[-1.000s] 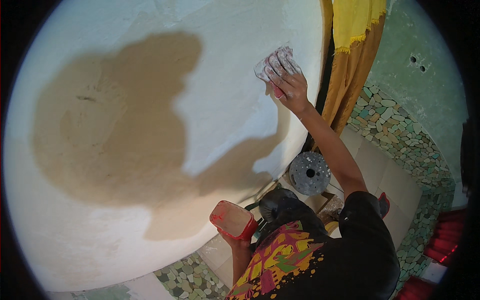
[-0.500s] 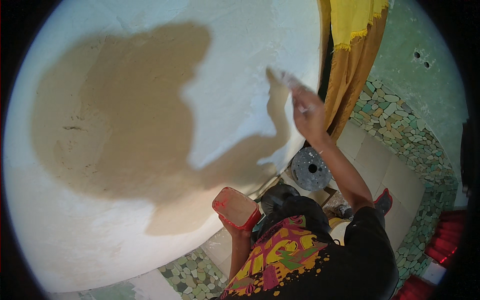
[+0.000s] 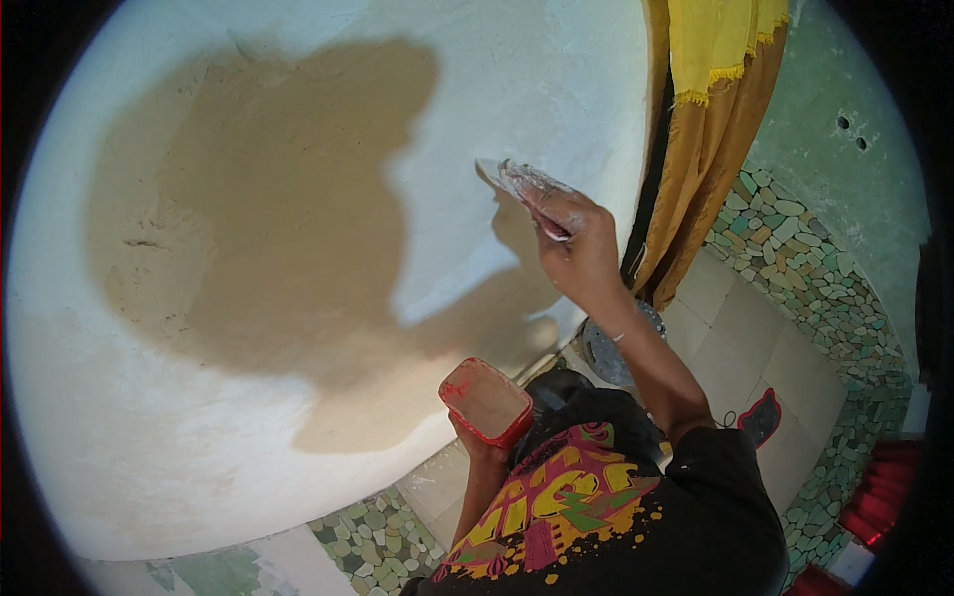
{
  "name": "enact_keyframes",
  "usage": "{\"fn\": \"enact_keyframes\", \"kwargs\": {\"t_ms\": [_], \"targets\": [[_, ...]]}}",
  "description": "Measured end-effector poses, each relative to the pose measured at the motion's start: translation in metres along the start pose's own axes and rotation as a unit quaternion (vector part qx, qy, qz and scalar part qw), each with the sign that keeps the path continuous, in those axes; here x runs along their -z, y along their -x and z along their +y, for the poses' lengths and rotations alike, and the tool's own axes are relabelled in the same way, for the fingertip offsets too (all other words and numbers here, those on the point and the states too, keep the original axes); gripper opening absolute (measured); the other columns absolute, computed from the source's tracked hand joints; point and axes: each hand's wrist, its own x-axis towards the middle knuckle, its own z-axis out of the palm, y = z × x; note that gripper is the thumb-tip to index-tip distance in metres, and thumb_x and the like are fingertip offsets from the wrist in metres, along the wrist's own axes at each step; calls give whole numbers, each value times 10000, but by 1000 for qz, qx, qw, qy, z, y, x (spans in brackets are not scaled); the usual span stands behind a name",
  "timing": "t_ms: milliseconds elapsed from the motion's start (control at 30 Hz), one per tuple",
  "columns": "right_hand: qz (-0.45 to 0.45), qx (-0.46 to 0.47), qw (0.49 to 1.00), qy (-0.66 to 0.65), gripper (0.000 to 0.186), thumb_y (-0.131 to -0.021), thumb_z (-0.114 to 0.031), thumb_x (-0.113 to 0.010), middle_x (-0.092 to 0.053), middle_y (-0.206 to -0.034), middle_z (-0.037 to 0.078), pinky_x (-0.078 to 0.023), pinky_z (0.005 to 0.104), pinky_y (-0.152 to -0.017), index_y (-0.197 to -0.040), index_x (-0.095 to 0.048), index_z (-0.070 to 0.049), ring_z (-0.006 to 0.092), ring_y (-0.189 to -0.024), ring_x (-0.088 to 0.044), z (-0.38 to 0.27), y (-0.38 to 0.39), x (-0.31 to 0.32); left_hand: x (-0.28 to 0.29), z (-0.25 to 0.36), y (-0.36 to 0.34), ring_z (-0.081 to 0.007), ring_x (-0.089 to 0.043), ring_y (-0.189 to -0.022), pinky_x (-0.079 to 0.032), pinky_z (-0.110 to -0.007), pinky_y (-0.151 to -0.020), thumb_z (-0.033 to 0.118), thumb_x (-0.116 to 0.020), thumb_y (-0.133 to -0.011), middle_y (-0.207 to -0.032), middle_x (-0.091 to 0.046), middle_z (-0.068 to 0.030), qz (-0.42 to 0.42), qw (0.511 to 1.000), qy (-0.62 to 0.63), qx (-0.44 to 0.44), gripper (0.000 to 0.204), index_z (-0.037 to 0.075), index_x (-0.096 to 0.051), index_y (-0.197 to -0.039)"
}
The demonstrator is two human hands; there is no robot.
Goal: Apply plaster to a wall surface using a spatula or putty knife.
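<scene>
My right hand [image 3: 584, 243] is closed round a putty knife [image 3: 532, 184] smeared with white filler. The blade's tip lies at or very near the pale, curved wall [image 3: 442, 258]; contact is hard to tell. Low in the middle, my left hand [image 3: 479, 444] grips a red rectangular tub [image 3: 487, 402] from below and the side. Beige paste shows inside the tub, with red streaks near one corner. Much of the left hand's fingers is hidden behind the tub. My head and arm throw a large shadow on the wall.
Right of the wall hang a brown curtain [image 3: 711, 159] and a yellow fringed cloth [image 3: 715, 45]. A grey speckled round object [image 3: 608, 353] stands on the tiled floor [image 3: 740, 318], partly behind my right forearm. A dark red-edged item [image 3: 760, 419] lies farther right. Pebble mosaic [image 3: 795, 253] borders the floor.
My right hand with the putty knife has moved left and slightly down across the wall. The tub in my left hand has shifted a little right and up.
</scene>
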Motion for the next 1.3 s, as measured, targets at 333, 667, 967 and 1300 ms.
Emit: {"fn": "enact_keyframes", "kwargs": {"t_ms": [333, 667, 967, 1300], "targets": [[52, 245, 956, 152, 403, -791, -114, -756, -703, -1233, 125, -508, 440, -959, -1192, -738, -157, 327, -1137, -657, 12, -36, 11, -6, -2, -5, -315, -651, -1108, -549, -535, -932, 502, -383, -1041, -1236, -659, -101, 16, 1000, -17, 8, 517, 112, -549, -1338], [-114, 217, 951, 189, 567, -715, -182, -777, -702, -1229, 73, -499, 457, -996, -1275, -693, -221, 254, -1082, -673, 19, 14, 11, -3, -8, -21, -318, -651, -1105, -542, -536, -937, 517, -405, -1023, -1230, -665, -111, -12, 999, 8, 35, 537, 107, -559, -1333], [35, 300, 926, 225, 455, -683, -153, -791, -719, -1176, 72, -486, 463, -1032, -1135, -764, -200, 249, -1061, -685, 96, 8, -26, -7, -14, -20, -337, -651, -1096, -533, -562, -940, 506, -393, -1027, -1229, -665, -119, -14, 999, 29, 34, 535, 101, -557, -1337], [-37, 131, 978, 160, 431, -780, 13, -712, -721, -1184, 147, -505, 401, -1006, -1199, -729, -89, 267, -1049, -703, 68, 39, 10, -3, -6, -23, -341, -640, -1137, -530, -561, -961, 510, -406, -1020, -1252, -659, -125, -32, 998, 15, 47, 555, 92, -544, -1358]]}}
